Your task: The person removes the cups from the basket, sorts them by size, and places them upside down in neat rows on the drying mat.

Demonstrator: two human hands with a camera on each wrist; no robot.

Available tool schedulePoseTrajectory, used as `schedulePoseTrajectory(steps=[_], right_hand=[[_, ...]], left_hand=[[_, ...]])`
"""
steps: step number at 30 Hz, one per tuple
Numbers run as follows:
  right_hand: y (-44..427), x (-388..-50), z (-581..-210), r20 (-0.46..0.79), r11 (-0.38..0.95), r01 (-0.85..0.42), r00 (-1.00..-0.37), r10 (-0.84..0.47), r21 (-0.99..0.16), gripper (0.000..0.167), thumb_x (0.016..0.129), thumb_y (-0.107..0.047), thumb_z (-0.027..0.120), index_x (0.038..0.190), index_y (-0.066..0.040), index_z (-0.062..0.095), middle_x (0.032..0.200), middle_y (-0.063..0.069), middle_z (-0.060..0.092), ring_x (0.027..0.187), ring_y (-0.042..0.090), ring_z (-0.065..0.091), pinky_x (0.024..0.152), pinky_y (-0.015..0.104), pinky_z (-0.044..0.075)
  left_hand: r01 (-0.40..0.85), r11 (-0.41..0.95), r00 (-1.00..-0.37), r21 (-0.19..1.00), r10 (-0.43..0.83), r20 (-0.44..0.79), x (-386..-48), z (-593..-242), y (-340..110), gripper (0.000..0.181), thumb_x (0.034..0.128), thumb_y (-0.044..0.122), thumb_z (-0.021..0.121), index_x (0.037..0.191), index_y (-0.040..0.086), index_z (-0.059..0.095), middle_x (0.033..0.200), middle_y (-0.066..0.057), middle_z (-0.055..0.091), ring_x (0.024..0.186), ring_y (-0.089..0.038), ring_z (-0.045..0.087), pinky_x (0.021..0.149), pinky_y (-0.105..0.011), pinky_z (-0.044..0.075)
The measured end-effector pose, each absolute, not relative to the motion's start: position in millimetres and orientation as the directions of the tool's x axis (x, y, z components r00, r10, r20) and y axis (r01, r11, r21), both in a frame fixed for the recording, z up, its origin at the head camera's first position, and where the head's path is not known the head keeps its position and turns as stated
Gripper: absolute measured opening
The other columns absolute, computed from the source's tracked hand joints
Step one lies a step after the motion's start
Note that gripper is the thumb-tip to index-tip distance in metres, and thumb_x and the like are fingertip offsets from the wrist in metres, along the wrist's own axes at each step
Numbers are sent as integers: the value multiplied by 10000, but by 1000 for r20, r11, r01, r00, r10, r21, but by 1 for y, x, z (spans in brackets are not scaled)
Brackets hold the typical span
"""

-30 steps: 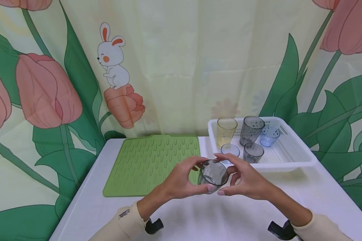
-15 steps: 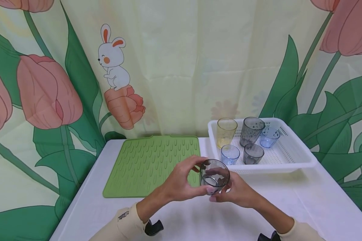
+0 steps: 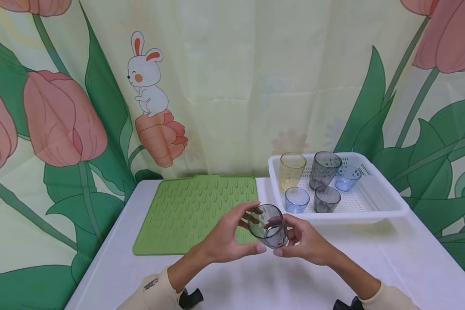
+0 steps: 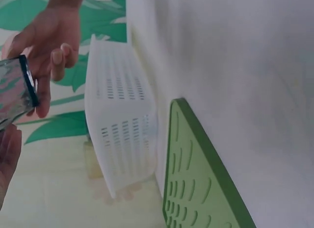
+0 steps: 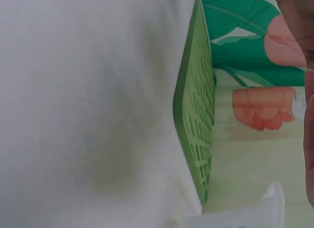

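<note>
A grey transparent drinking glass (image 3: 269,228) is held above the table, tilted with its rim to the upper left. My right hand (image 3: 308,241) grips it near the base, thumb in front. My left hand (image 3: 230,234) curves round the rim side, its fingers partly seen through the glass and its thumb low at the front. In the left wrist view the glass (image 4: 14,90) lies between the right hand (image 4: 51,46) and part of the left hand (image 4: 7,157). Only a strip of the right hand (image 5: 306,125) shows in the right wrist view.
A green ribbed drying mat (image 3: 193,215) lies on the white table (image 3: 232,288) at left. At right stands a white perforated basket (image 3: 387,211) with several glasses: yellow (image 3: 292,170), tall grey (image 3: 323,170), short grey (image 3: 327,200) and blue ones (image 3: 296,200). A printed curtain (image 3: 224,86) hangs behind.
My right hand has come in from the glass's right side to grip its lower part. The glass has turned, its rim now leaning left, and both hands have shifted slightly left.
</note>
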State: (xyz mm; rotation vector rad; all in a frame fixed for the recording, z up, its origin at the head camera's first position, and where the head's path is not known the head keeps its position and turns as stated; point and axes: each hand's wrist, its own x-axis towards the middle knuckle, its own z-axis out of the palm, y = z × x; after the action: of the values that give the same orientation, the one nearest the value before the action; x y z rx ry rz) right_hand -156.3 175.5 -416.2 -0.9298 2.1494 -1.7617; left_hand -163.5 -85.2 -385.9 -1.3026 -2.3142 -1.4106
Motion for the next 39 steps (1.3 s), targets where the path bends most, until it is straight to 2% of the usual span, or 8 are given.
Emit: schedulePoseTrajectory(steps=[8,12,16,23,26,30,33,39], right_hand=[[177,-157,-413,182,146,-303,-825,-535,-942,622,851,-33,755,1387,67,455,1170,222,585,747,135,691,627,308,589],[177,-158,-412,177,151,-290,-841,-511,-945,649,850,-32,756,1407,63,437,1175,239,563,741,142,688,621,305,583],[179,-160,-411,187,135,-289,-846,-499,-948,638,863,-17,739,1419,40,432,1157,197,580,749,146,695,634,297,586],[180,-166,-407,220,117,-311,-848,-482,-943,625,869,-13,741,1418,19,445,925,83,666,642,69,604,577,256,523],[179,-168,-404,232,126,-328,-848,-477,-936,627,868,-11,741,1425,17,453,971,69,631,626,59,578,557,251,501],[176,-169,-400,226,142,-328,-850,-476,-934,649,864,-18,749,1441,9,452,901,53,617,617,58,563,546,243,490],[174,-171,-397,221,156,-330,-850,-477,-931,638,861,-24,754,1428,18,463,750,29,623,603,53,547,531,240,476],[171,-173,-394,228,143,-334,-843,-487,-932,576,850,-23,763,1361,38,504,700,-9,614,566,30,498,503,242,443]], left_hand=[[664,299,-686,685,608,400,-160,-385,-91,916,804,361,825,1544,173,319,1385,-36,544,1149,-151,608,902,-298,533],[671,331,-689,663,608,394,-160,-387,-94,893,834,404,793,1558,217,305,1401,-40,538,1151,-126,604,898,-316,531],[668,337,-698,663,593,401,-161,-389,-96,828,883,409,748,1557,213,309,1409,-56,527,1169,-168,604,898,-321,545],[599,324,-750,732,548,371,-162,-392,-94,780,903,342,736,1549,184,327,1390,-34,523,1230,-197,560,955,-317,549],[564,314,-767,764,542,344,-162,-393,-94,786,898,329,747,1545,181,328,1392,-27,523,1252,-203,551,984,-324,538],[512,307,-790,803,535,299,-161,-393,-97,795,884,312,771,1533,161,339,1416,-22,512,1271,-203,545,1014,-347,526],[476,319,-806,820,530,262,-160,-393,-99,808,872,299,788,1528,152,340,1425,-10,507,1279,-192,542,1030,-322,511],[450,350,-814,822,539,216,-159,-394,-102,814,866,309,793,1520,112,351,1428,-27,520,1282,-207,549,1046,-334,501]])
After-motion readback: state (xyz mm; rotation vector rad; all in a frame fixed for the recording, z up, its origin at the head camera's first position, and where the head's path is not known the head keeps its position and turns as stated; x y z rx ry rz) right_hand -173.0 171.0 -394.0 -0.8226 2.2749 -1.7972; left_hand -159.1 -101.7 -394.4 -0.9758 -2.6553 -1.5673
